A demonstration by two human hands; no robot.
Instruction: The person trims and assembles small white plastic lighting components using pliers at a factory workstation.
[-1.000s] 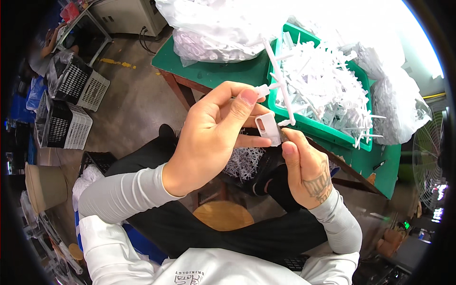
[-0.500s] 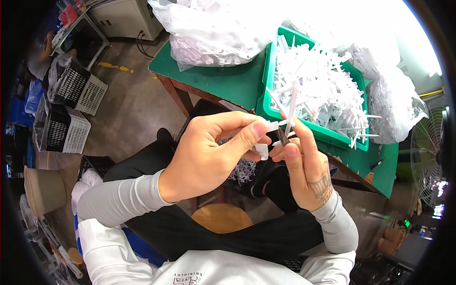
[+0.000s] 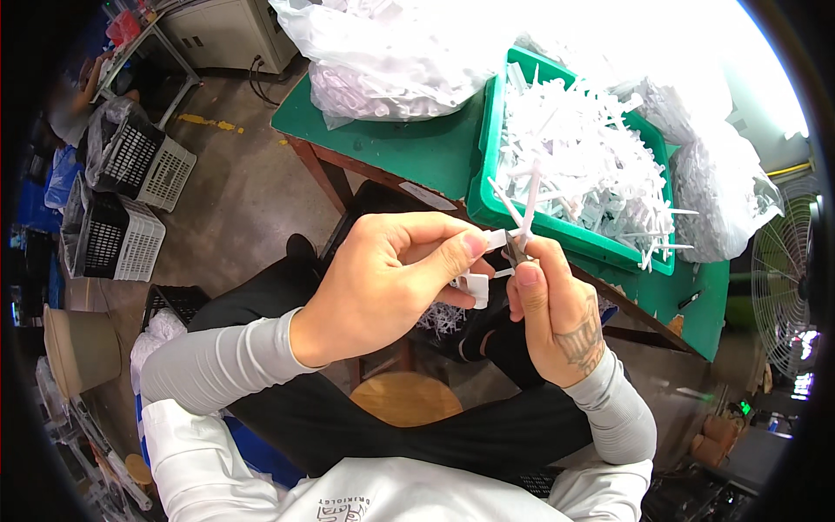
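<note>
Pinched between thumb and fingers of my left hand (image 3: 391,274) is a white plastic moulded part (image 3: 475,289), with small blocky ends and thin, long white sprues (image 3: 531,204) pointing up and away. My right hand (image 3: 557,313) is closed around a small metal cutter (image 3: 514,250), mostly hidden by the fingers. Its dark tip touches or nearly touches the part where the sprues meet. Just beyond my hands stands a green tray (image 3: 483,187), heaped with similar white plastic pieces (image 3: 578,157).
The tray rests on a green table (image 3: 409,157) beside a big clear bag of white parts (image 3: 391,87). More bags (image 3: 726,200) lie at the right, near a fan (image 3: 783,270). Below my hands are white scraps (image 3: 444,320) and a round wooden stool (image 3: 406,400). Crates (image 3: 130,235) stand left.
My right hand has shifted slightly, and the cutter's tip now sits higher, against the joint of the sprues. The sprues have tilted a little left; my left hand keeps its grip.
</note>
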